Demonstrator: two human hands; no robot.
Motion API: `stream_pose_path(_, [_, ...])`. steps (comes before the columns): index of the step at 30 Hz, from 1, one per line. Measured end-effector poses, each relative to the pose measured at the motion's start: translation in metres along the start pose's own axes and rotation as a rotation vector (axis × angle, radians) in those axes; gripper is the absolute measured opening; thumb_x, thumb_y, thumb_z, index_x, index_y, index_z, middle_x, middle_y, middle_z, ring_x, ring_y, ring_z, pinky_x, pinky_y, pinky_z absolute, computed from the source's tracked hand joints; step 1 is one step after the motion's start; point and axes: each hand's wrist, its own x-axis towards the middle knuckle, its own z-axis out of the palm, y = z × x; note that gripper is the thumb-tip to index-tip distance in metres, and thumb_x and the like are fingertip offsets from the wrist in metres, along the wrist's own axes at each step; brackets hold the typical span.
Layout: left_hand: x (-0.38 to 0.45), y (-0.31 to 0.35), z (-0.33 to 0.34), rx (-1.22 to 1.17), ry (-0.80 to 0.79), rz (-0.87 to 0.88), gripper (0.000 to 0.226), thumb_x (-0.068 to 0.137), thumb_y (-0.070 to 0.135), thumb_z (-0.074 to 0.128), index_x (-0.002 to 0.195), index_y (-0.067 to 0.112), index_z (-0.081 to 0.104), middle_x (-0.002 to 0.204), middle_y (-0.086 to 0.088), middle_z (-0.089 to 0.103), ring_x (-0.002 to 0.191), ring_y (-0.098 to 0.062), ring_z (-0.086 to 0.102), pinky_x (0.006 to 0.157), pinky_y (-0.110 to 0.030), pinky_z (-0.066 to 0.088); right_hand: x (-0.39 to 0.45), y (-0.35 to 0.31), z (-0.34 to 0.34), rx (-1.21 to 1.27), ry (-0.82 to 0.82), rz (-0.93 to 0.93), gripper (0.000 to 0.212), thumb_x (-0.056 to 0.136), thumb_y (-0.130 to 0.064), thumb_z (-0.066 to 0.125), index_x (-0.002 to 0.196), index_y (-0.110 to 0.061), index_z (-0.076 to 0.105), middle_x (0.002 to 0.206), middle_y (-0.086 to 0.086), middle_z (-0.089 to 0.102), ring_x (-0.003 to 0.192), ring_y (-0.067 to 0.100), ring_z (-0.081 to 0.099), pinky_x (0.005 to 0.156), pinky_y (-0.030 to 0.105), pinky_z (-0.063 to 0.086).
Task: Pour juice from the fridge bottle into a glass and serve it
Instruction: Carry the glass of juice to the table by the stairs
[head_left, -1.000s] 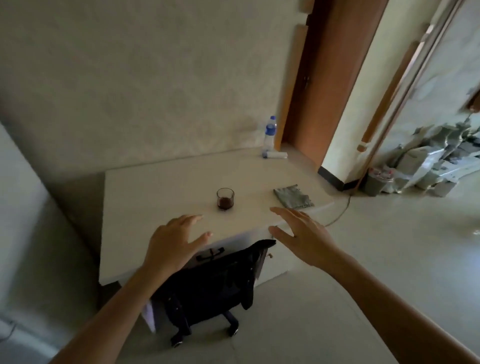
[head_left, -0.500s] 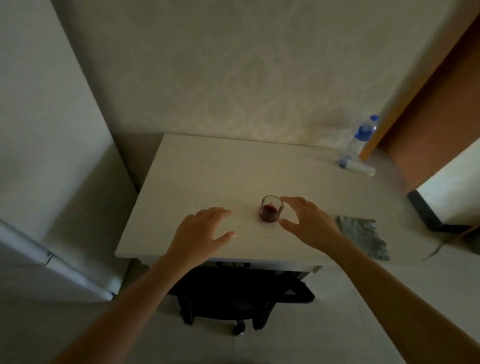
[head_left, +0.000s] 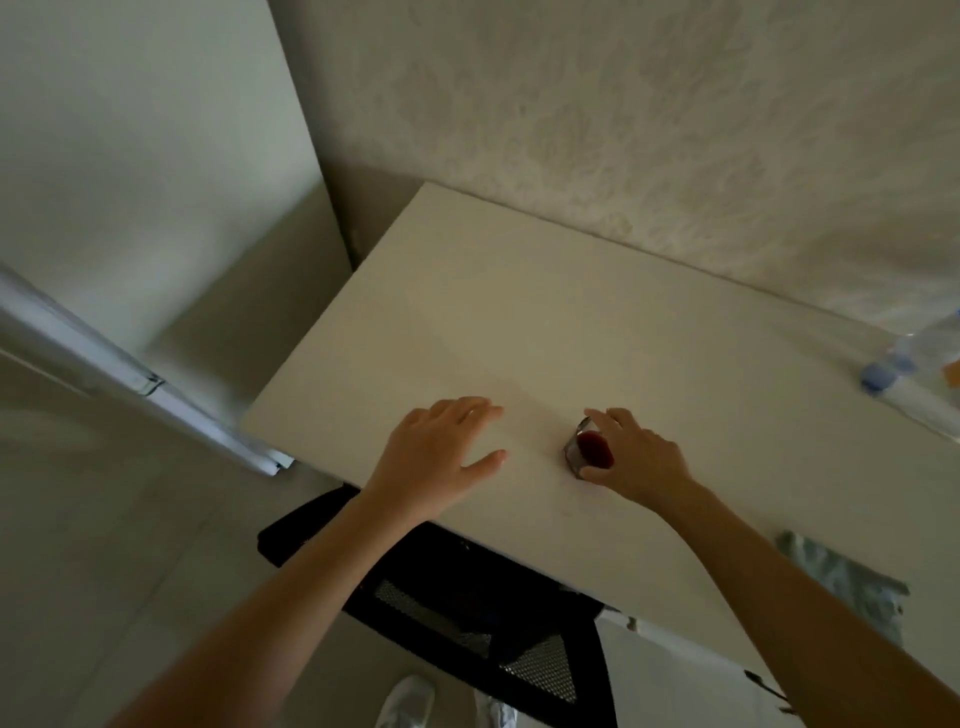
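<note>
Bare table (head_left: 519, 322) behind both hands; blurred bottles (head_left: 914, 364), seemingly, crowd the far-right corner.

The single head view looks steeply down from above the near edge of the pale table (head_left: 597, 338), close over both forearms. It faces the far wall (head_left: 675, 130), tilted (the table runs diagonally), with floor and a black chair (head_left: 467, 613) directly below.

no text, label, brand, number or sign can be read anywhere in the view. the plastic bottles (head_left: 930, 358) at the right edge of the frame are blurred, and any print on them is too smeared to make out.
</note>
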Motion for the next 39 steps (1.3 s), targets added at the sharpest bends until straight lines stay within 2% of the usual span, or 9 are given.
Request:
stream_pose_path(5, [-0.006,-0.004,0.003,-0.001,0.008,-0.064,0.058,0.089,0.057,0.030,0.136,0.025,0.042,0.142,0.006,0.045,0.127,-0.013,0.043,0.098,-0.034,0.037,0.010,0.003,-0.001,-0.030,0.008,-0.050,0.075,0.071,-0.051,0.069,0.134,-0.034,0.032,0.134,-0.002,0.040,0.105,0.025,0.057,0.079,0.036,0.048])
stream_pose_path(11, [-0.026,-0.016,-0.013,0.019,0.043,-0.113,0.059,0.087,0.055,0.024,0.134,0.025,0.045,0.139,0.006,0.049,0.124,-0.014,0.047,0.094,-0.032,0.038,0.003,-0.009,-0.009,-0.059,0.020,-0.046,0.069,0.067,-0.061,0.067,0.125,-0.036,0.039,0.121,-0.003,0.048,0.095,0.024,0.061,0.078,0.035,0.050])
stream_pose_path(15, [-0.050,-0.033,-0.033,0.020,0.127,-0.154,0.056,0.087,0.052,0.026,0.131,0.025,0.050,0.135,0.006,0.052,0.120,-0.016,0.051,0.089,-0.035,0.040,-0.018,-0.039,-0.025,-0.057,0.063,-0.070,0.065,0.067,-0.063,0.064,0.122,-0.036,0.043,0.116,-0.002,0.051,0.094,0.023,0.060,0.079,0.034,0.049])
stream_pose_path(19, [-0.086,-0.049,-0.057,0.024,0.188,-0.203,0.055,0.087,0.053,0.028,0.129,0.026,0.051,0.133,0.008,0.054,0.118,-0.016,0.052,0.089,-0.036,0.040,-0.046,-0.089,-0.050,-0.100,0.134,-0.181,0.063,0.066,-0.064,0.063,0.121,-0.037,0.045,0.115,-0.004,0.053,0.094,0.020,0.061,0.075,0.029,0.045])
stream_pose_path(25, [-0.173,-0.070,-0.106,0.090,0.372,-0.321,0.050,0.085,0.053,0.035,0.119,0.025,0.060,0.121,0.007,0.063,0.108,-0.018,0.060,0.082,-0.036,0.046,-0.085,-0.187,-0.082,-0.208,0.227,-0.468,0.078,0.064,-0.070,0.061,0.131,-0.038,0.038,0.120,-0.008,0.053,0.091,0.011,0.057,0.077,0.029,0.052])
stream_pose_path(30, [-0.246,-0.072,-0.138,0.148,0.423,-0.543,0.057,0.082,0.059,0.028,0.119,0.028,0.058,0.125,0.009,0.060,0.113,-0.017,0.057,0.087,-0.036,0.042,-0.115,-0.263,-0.098,-0.234,0.271,-0.743,0.079,0.066,-0.066,0.065,0.133,-0.033,0.040,0.118,-0.006,0.054,0.084,0.006,0.050,0.071,0.019,0.045])
stream_pose_path(35, [-0.329,-0.055,-0.158,0.192,0.524,-0.781,0.058,0.081,0.063,0.022,0.122,0.035,0.053,0.127,0.014,0.057,0.115,-0.010,0.053,0.090,-0.032,0.041,-0.156,-0.330,-0.108,-0.205,0.283,-1.027,0.071,0.061,-0.066,0.066,0.124,-0.038,0.047,0.107,-0.010,0.056,0.084,0.008,0.056,0.069,0.024,0.048])
stream_pose_path(39, [-0.406,-0.038,-0.164,0.289,0.569,-0.972,0.053,0.083,0.059,0.025,0.121,0.036,0.054,0.126,0.016,0.058,0.111,-0.011,0.057,0.088,-0.032,0.045,-0.193,-0.390,-0.099,-0.255,0.249,-1.242,0.076,0.065,-0.066,0.065,0.131,-0.035,0.041,0.116,-0.006,0.056,0.092,0.011,0.057,0.075,0.023,0.048])
